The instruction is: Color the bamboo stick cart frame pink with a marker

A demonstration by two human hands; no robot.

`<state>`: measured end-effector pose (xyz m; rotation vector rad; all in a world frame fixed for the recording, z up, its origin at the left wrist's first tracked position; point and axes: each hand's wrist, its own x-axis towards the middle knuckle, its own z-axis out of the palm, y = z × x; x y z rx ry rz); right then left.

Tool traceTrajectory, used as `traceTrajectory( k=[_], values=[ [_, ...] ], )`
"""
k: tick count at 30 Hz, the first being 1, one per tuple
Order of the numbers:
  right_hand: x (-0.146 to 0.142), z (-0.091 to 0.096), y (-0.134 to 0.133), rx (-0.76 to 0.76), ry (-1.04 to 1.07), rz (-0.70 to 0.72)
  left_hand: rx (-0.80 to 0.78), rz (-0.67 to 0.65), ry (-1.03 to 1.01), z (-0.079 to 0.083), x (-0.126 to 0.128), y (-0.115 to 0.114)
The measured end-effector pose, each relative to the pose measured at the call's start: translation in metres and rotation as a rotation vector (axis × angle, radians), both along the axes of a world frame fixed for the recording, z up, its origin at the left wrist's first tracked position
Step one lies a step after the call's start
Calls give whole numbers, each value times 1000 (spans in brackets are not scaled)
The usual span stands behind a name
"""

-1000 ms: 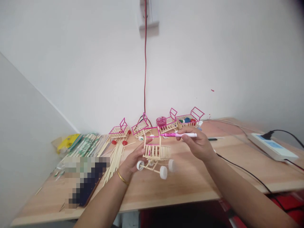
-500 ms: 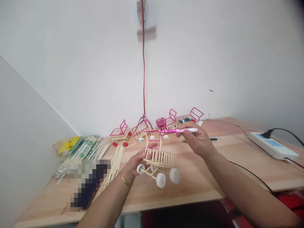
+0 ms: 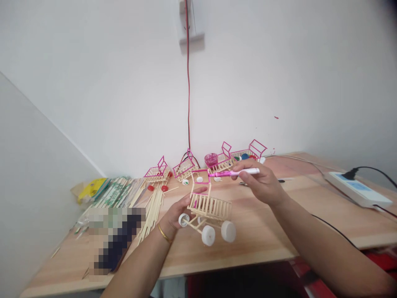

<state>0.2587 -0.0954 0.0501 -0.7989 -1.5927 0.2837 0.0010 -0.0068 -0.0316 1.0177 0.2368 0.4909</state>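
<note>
Head view: the stick cart (image 3: 211, 207) is lifted over the front part of the desk (image 3: 263, 236), a little turned, with its wheels (image 3: 208, 236) toward the front edge. The left hand (image 3: 180, 211) is clamped on it from the left side, some fingers being hidden behind the bars. The right hand (image 3: 259, 182) pinches a pink-and-white pen (image 3: 228, 174), and the pen's tip is at the right post of the handle; if it really touches, I cannot tell.

A strip of wood lies between the cart and the front edge. The widest room for moving is on the right, below the forearm (image 3: 319, 244) and toward the power strip (image 3: 356, 190). On the left, loose sticks (image 3: 153, 211) make the room narrower.

Compared with one second ago, the cart is lower and shows more of its long side.

I count four white wheels on this cart, and four other carts (image 3: 221, 166) with pink rims along the wall (image 3: 124, 62). There are one pink bowl (image 3: 211, 160) and one black plug (image 3: 351, 174); the sticks are too many for counting.
</note>
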Motion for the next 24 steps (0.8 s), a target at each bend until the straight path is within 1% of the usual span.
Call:
traceTrajectory(
  k=[3, 9, 15, 21, 24],
  values=[
    [-1, -1, -3, -17, -23, 33, -5, -8, -5, -1, 1, 0],
    [-4, 3, -1, 12, 38, 38, -17, -30, -21, -8, 2, -1],
    [-5, -6, 0, -17, 41, 102, -31, -77, -52, -13, 2, 1],
    [-8, -2, 4, 20, 119, 95, -38, -135, -50, -17, 2, 2],
    [-5, -4, 4, 24, 124, 94, -40, -141, -57, -17, 2, 2]
  ],
)
